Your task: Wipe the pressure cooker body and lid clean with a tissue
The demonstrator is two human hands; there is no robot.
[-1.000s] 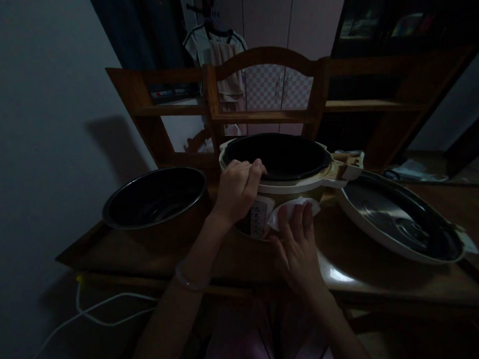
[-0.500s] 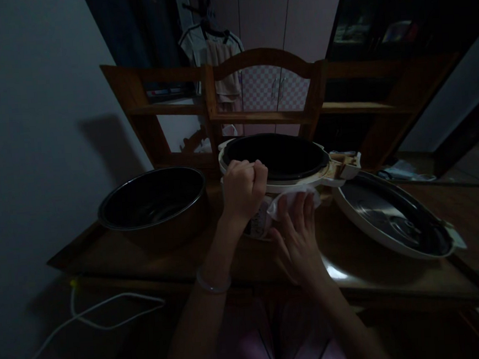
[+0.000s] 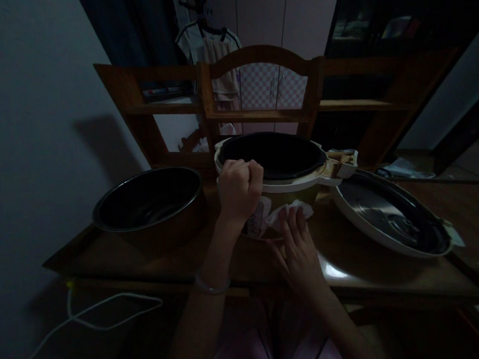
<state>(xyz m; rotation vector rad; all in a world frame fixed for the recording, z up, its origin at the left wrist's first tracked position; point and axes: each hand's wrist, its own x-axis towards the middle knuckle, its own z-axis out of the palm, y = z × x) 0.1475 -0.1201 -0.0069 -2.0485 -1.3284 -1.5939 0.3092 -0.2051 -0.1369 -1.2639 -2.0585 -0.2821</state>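
An electric cooker body (image 3: 293,183) with a pale rim and dark inside stands mid-table. My left hand (image 3: 240,187) is closed over the near left part of its rim. A crumpled white tissue or cloth (image 3: 289,211) lies under the fingers of my right hand (image 3: 298,247), which press it to the front of the cooker, low down beside a printed panel (image 3: 259,217). The fingers of that hand are extended, and the palm's underside is hidden. Left of the cooker sits a dark inner pot (image 3: 150,200).
A round cooker lid (image 3: 392,217) lies tilted at the right, its metal inside facing up. Behind the wooden table (image 3: 230,269) rises a shelf frame (image 3: 259,114). A white cable (image 3: 108,300) hangs at the lower left by the wall.
My right hand has slid the tissue or cloth downward along the cooker's front. My left hand still grips the rim. The whole view has shifted slightly.
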